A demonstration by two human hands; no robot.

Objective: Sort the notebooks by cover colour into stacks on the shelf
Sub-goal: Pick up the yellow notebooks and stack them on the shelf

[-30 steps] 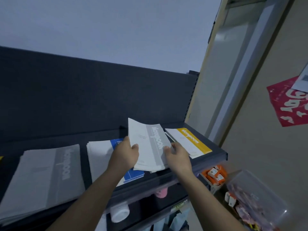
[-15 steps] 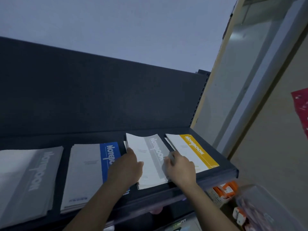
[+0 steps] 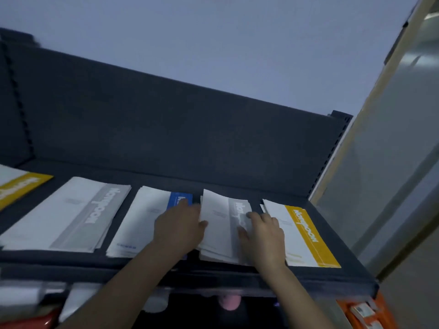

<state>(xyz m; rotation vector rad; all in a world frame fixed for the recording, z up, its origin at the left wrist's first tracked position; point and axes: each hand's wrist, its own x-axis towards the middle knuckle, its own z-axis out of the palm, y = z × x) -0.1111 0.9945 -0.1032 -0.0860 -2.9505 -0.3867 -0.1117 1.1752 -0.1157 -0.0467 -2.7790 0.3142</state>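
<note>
Left hand lay flat, fingers straight along the left edge of grey stack, thumb on its cover. Right hand lay open on top, gripping nothing. Best bet was squaring it from both sides without nudging blue stack under left hand or yellow stack just beyond right hand.

Both bare forearms reach forward from below, drawing closer toward the wrists. The left hand lies palm down, its fingers stretched ahead and its thumb splayed toward the right hand. That hand lies near it, also palm down, with its fingers spread and fairly straight.
</note>
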